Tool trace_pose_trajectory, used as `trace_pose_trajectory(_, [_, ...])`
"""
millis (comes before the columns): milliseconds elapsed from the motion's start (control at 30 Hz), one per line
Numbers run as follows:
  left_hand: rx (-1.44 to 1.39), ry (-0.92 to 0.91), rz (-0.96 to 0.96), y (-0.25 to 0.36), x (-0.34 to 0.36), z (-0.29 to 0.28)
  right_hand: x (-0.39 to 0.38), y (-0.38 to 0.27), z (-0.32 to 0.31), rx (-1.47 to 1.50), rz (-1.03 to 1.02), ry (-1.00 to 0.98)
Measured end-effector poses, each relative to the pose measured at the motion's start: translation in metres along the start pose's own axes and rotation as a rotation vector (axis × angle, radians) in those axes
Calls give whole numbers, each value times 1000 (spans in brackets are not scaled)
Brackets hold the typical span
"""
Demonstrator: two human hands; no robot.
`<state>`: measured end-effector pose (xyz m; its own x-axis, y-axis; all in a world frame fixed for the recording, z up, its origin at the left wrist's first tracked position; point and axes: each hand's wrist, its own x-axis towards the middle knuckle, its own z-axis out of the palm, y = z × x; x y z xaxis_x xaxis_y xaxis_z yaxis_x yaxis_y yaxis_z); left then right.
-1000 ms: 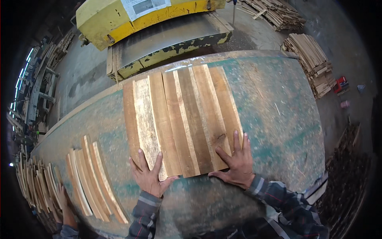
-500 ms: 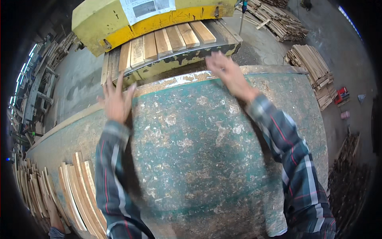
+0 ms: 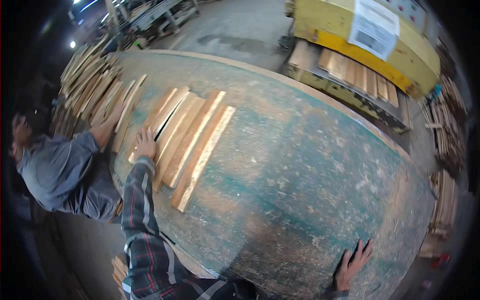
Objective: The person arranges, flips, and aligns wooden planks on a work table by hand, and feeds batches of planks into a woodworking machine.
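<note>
My left hand (image 3: 145, 143) reaches to the left side of the worn green table and rests, fingers extended, on the near part of a row of wooden boards (image 3: 193, 137). The boards lie side by side, slightly fanned. At the lower right, my right hand (image 3: 352, 264) is spread on or just over the tabletop (image 3: 295, 195), holding nothing. A yellow machine (image 3: 345, 30) stands beyond the table at the upper right, with several wooden slats (image 3: 357, 75) lying on its bed under the hood.
A co-worker in a grey shirt (image 3: 60, 167) is at the left end, with a hand on wooden strips (image 3: 127, 112) beside a larger heap of sticks (image 3: 90, 80). Stacked wood (image 3: 445, 200) stands on the floor at the right. A metal frame (image 3: 162, 12) is at the back.
My view has swung left. Both hands have left the table's far edge by the machine: the left is now on the boards, the right lower down at the near right. The slats sit further under the hood.
</note>
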<state>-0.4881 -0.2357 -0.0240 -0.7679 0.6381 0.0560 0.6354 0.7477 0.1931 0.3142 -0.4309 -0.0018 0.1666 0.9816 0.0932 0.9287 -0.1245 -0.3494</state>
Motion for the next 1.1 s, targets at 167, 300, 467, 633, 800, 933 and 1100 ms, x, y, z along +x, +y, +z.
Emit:
trace_pose_trajectory(167, [-42,-35,-211,-48,30,-18,0,3,19,-176,71,-32])
trace_pose_trajectory(300, [32,-74,-190,-31,18,-24,2,0,13,-177,94,-26])
trace_pose_trajectory(467, [292,102,-171,14,-22,4,5,-10,8,-133,122,38])
trace_pose_trajectory(633, [355,157,30,-83,-43,12,14,-18,12,44,-22,20])
trace_pose_trajectory(800, [259,203,84,28,-174,26,7,-21,0,16,61,49])
trace_pose_trajectory(933, [236,99,312,109,-291,22,-13,-45,12,209,-70,33])
trace_pose_trajectory(1100, [172,53,485,176,-395,28,-25,-107,19,343,-129,-60])
